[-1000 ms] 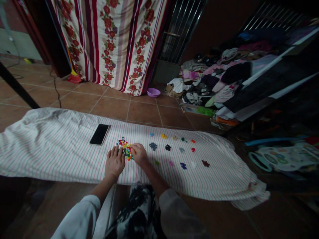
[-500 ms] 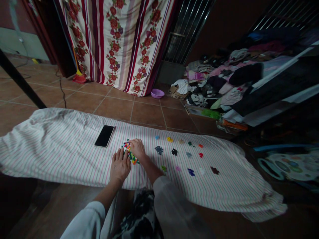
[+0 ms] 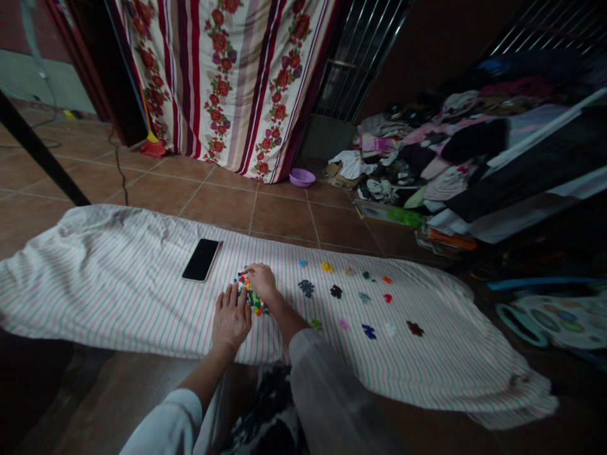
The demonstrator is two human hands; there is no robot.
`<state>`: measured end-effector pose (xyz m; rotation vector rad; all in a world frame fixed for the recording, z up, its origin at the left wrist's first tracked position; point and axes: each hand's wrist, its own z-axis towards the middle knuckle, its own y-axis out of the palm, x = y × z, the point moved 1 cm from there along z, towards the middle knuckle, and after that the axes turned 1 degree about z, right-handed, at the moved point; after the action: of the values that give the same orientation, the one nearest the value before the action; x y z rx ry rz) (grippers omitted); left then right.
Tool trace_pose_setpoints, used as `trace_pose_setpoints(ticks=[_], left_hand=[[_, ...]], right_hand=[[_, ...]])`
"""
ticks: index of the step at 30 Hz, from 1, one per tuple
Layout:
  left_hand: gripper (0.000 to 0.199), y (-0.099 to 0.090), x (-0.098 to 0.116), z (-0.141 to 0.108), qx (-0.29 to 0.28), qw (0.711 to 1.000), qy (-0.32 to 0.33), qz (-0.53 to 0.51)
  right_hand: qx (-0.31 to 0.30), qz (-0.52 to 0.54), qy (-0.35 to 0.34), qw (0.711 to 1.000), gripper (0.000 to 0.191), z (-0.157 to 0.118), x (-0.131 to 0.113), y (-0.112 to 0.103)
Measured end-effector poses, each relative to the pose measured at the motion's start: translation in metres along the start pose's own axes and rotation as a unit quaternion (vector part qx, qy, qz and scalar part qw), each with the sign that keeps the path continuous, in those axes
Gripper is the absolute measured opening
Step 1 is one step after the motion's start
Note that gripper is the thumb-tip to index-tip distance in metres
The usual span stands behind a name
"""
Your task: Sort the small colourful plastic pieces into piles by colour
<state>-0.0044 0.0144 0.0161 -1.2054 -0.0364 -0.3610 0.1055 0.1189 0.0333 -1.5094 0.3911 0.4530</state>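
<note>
A pile of small multicoloured pieces [image 3: 257,304] lies on the striped cloth, partly covered by my hands. My left hand [image 3: 232,319] rests flat at the pile's near left edge, fingers stretched out and nothing held. Over the pile's far side is my right hand [image 3: 262,281], its fingers bent down and drawn together among the pieces. What they pinch, if anything, is too small to make out. To the right are single-colour groups, among them dark grey pieces [image 3: 306,288], black pieces [image 3: 336,291], yellow pieces [image 3: 327,266], dark blue pieces [image 3: 368,331] and brown pieces [image 3: 415,328].
A phone [image 3: 202,260] lies left of the pile on the striped cloth [image 3: 118,284]. Beyond, on the tiled floor, stands a purple basin [image 3: 302,177] near a floral curtain [image 3: 246,82]. Heaped clothes [image 3: 427,145] fill the far right.
The view has shifted slightly, so most things sit a little further right. Both hands remain at the pile, with little visible movement of their own.
</note>
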Motion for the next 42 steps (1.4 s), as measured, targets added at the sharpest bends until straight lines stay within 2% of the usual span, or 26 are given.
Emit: trace_pose_setpoints(ticks=[8, 16, 21, 31, 42], left_hand=[[0.044, 0.001, 0.0, 0.0, -0.003, 1.0, 0.003, 0.002], [0.044, 0.0, 0.0, 0.0, 0.005, 1.0, 0.005, 0.003], [0.043, -0.002, 0.0, 0.0, 0.006, 1.0, 0.002, -0.006], [0.044, 0.001, 0.0, -0.001, 0.012, 1.0, 0.005, -0.002], [0.046, 0.001, -0.001, -0.001, 0.024, 1.0, 0.009, -0.005]], right_hand=[[0.054, 0.083, -0.021, 0.995, 0.023, 0.0, 0.015, 0.013], [0.094, 0.131, 0.018, 0.987, 0.024, 0.0, 0.023, 0.015], [0.114, 0.178, 0.003, 0.977, 0.028, -0.001, 0.031, 0.017], [0.142, 0.226, -0.018, 0.964, 0.036, -0.01, 0.048, 0.001], [0.174, 0.26, 0.012, 0.95, 0.027, -0.025, 0.072, -0.021]])
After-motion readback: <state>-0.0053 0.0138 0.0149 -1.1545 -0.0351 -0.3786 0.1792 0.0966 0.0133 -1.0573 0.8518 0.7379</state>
